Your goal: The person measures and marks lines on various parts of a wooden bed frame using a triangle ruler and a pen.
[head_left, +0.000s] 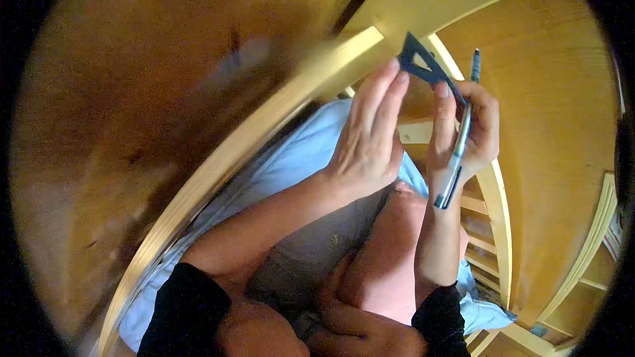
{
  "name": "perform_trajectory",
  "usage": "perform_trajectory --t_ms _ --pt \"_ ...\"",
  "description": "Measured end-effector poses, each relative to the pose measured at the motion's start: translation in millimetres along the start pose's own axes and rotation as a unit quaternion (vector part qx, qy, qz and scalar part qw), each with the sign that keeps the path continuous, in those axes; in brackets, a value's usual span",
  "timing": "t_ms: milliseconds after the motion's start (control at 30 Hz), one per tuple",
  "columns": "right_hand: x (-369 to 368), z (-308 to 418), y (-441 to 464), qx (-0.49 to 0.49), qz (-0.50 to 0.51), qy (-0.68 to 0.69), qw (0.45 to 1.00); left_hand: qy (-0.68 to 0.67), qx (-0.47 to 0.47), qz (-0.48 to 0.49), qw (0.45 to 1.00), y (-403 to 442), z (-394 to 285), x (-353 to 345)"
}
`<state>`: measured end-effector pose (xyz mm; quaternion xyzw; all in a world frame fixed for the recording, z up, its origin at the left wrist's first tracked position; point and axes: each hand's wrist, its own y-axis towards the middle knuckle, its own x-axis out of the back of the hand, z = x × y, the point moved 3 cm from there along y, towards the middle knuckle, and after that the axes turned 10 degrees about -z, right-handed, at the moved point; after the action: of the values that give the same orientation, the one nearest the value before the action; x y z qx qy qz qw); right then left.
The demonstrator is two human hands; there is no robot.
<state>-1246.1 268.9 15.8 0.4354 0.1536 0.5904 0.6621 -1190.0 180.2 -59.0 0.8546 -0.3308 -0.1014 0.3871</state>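
Observation:
A dark blue set square (433,65) with a triangular cut-out is held up in front of me, between my two hands. The fingertips of my left hand (370,129) close on its left corner. My right hand (479,129) pinches its lower right end between thumb and fingers. A pen (456,155) with a clear, silvery barrel is also gripped in my right hand. It slants across the palm, its dark tip poking out above the fingers and its other end hanging below the hand. My left thumb is mostly hidden.
My bare legs (387,251) are bent under my arms, over light blue bedding (311,135). A pale wooden rail (192,188) curves along the left, and a slatted wooden frame (499,205) stands at the right. Beyond it are a wooden panel (549,92) and a shelf (592,258).

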Motion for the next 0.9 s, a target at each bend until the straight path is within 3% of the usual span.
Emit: perform_trajectory --t_ms 100,167,233,300,333,367,433,500,567,633,733,767,833,900 --pt "13 -5 1 0.06 -0.006 0.0 0.998 0.003 0.02 -0.045 0.999 4 -8 10" --pt "20 7 0 0.179 0.072 -0.062 0.979 -0.013 0.079 -0.051 0.995 15 -11 17" --pt "22 9 -4 0.178 0.072 -0.041 0.981 -0.017 0.049 -0.023 0.998 21 -13 20" --pt "21 8 -7 0.101 0.047 -0.006 0.994 -0.106 0.241 0.005 0.965 16 -11 17" --pt "21 5 -10 -0.037 0.025 0.076 0.996 -0.106 0.215 -0.005 0.971 11 -7 15" --pt "21 3 -9 -0.036 0.025 0.077 0.996 -0.106 0.214 -0.005 0.971 9 -6 13" --pt "22 -5 -8 -0.077 0.034 0.09 0.992 -0.24 0.4 -0.039 0.884 5 2 7" --pt "24 -14 -16 -0.156 0.119 0.03 0.98 -0.265 0.423 -0.035 0.866 6 7 6" --pt "25 -16 -27 -0.104 0.119 -0.025 0.987 -0.354 0.44 -0.042 0.824 4 12 1" --pt "24 -19 -32 -0.127 0.085 -0.006 0.988 -0.376 0.45 -0.047 0.809 3 12 -9" --pt "18 -17 -24 -0.077 0.053 -0.042 0.995 -0.433 0.468 -0.041 0.77 6 21 -21" --pt "14 -20 -21 -0.076 0.052 -0.043 0.995 -0.434 0.467 -0.04 0.77 6 19 -26" --pt "7 -18 -16 0.104 0.021 -0.076 0.991 -0.313 0.414 -0.163 0.839 7 14 -22" --pt "3 -16 -8 0.15 0.023 -0.098 0.984 -0.273 0.416 -0.137 0.857 -1 9 -15"
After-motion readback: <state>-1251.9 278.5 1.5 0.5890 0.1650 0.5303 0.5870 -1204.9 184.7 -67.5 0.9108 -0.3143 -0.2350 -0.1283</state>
